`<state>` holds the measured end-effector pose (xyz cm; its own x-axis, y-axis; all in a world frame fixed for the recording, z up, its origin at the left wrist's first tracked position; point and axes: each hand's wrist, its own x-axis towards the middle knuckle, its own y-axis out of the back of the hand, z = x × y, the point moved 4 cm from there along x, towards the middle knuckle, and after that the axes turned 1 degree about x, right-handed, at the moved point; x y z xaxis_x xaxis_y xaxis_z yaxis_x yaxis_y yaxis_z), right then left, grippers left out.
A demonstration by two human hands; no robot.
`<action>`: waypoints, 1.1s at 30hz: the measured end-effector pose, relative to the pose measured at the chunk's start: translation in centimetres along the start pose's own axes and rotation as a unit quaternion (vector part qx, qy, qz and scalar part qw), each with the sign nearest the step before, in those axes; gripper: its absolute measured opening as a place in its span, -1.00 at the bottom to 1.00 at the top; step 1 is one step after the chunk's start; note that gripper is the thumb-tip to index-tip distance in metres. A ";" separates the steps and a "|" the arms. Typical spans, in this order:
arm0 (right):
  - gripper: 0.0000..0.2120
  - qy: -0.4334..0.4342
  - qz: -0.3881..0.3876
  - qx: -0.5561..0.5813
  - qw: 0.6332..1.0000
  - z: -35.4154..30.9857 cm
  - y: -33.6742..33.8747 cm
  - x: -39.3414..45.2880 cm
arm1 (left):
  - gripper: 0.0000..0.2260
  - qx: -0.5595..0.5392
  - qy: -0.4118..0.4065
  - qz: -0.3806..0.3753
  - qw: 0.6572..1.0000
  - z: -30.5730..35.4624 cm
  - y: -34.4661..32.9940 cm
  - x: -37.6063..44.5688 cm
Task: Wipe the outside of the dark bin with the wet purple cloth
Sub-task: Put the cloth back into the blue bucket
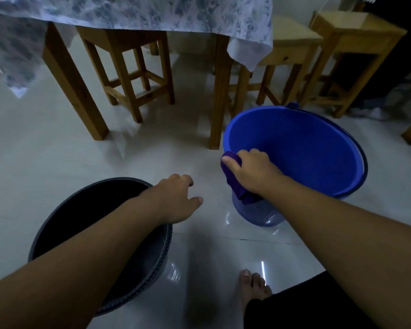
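Note:
The dark bin (150, 264) stands on the floor at the lower left, its mouth facing up. My left forearm crosses over it, and my left hand (178, 198) hovers past its right rim with loosely curled fingers, holding nothing. My right hand (252, 169) grips the wet purple cloth (233, 181) at the near left rim of the blue bucket (318, 157). The cloth hangs down over the outside of the bucket's wall.
A wooden table with a patterned cloth (152, 13) stands behind, its legs (220, 91) close to the bucket. Wooden stools (133, 74) sit under and right of it. My bare foot (254, 288) rests on the glossy tiled floor (57, 150).

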<state>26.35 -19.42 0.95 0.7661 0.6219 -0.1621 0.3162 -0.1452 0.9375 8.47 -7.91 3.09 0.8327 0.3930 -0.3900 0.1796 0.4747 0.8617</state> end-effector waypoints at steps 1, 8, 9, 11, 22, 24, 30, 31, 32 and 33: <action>-0.39 0.004 0.019 -0.024 1.000 0.1 0.3 -0.1 | -0.43 -0.001 -0.001 0.004 1.000 0.0 0.1 0.0; -0.52 0.088 0.095 -0.084 0.988 -1.4 1.9 -1.2 | -0.44 0.013 -0.001 0.015 1.000 -0.4 0.4 -0.6; -0.50 0.083 0.054 -0.080 0.992 -1.5 1.1 -1.5 | -0.45 0.013 -0.001 0.015 1.000 -0.3 0.4 -0.6; -0.37 0.087 0.037 -0.108 0.990 -1.6 -0.4 -2.3 | -0.44 0.016 -0.001 0.014 1.000 -0.2 0.2 -0.7; -0.40 0.102 0.125 -0.217 0.963 -1.8 -1.5 -3.4 | -0.44 0.072 0.036 0.023 0.997 -0.9 -0.8 -1.1; -0.42 0.102 0.121 -0.205 0.966 -1.9 -1.2 -3.4 | -0.44 0.075 0.041 0.020 0.996 -1.0 -0.9 -1.2; -0.31 0.106 0.110 -0.187 0.971 -2.6 -0.5 -3.5 | -0.44 0.074 0.053 0.021 0.996 -1.6 -0.4 -1.7; -0.30 0.118 0.117 -0.190 0.968 -3.2 -0.2 -3.7 | -0.44 0.075 0.058 0.022 0.995 -1.8 -0.1 -2.0; -0.29 0.133 0.124 -0.189 0.965 -3.7 0.1 -4.0 | -0.44 0.072 0.063 0.028 0.995 -2.1 0.1 -2.2; -0.29 0.144 0.126 -0.188 0.963 -4.4 0.5 -4.4 | -0.44 0.072 0.063 0.037 0.995 -2.2 0.3 -2.4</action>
